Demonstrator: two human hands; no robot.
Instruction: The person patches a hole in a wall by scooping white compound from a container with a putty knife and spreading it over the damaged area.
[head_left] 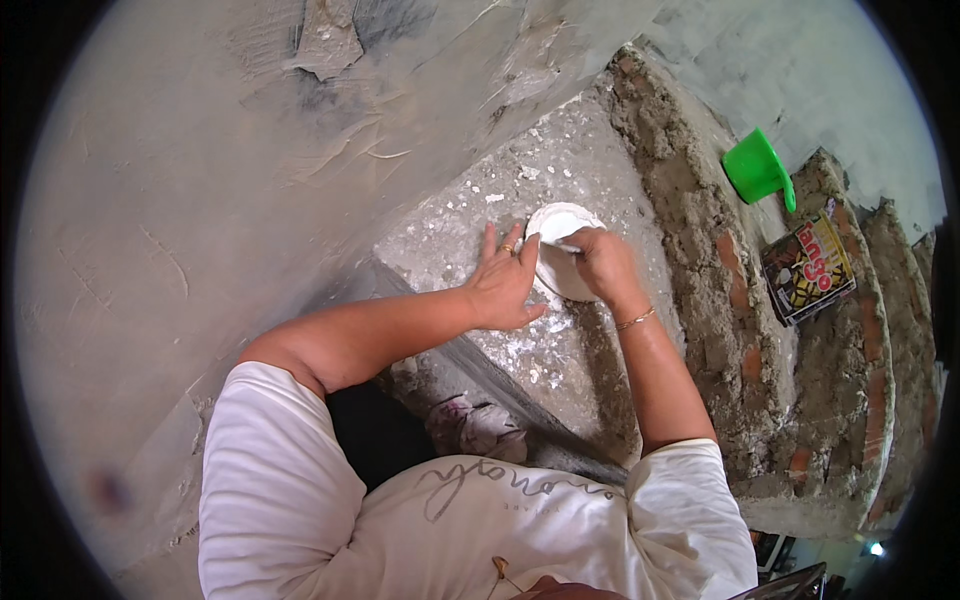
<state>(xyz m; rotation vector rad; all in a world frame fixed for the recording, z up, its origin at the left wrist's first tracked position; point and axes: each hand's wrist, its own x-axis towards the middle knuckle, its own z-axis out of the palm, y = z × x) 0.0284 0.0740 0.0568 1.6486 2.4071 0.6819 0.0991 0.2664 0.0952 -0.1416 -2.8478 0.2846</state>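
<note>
A round white tub (572,284) with white material inside stands on a rough concrete step (540,350) in front of me. My left hand (500,285) is open at the tub's left side, its fingers spread and fingertips at the rim. Over the tub's right side, my right hand (606,266) has its fingers curled and closed, pointing down into the opening. Whatever it may hold is hidden by the fingers and the tub. White crumbs and smears lie on the concrete around the tub.
Rough steps with exposed brick (735,270) run to the right. On them are a green plastic dipper (755,166) and a dark printed carton (810,265). A grey plastered wall (250,180) rises at the left. Floral cloth (480,428) shows below my left forearm.
</note>
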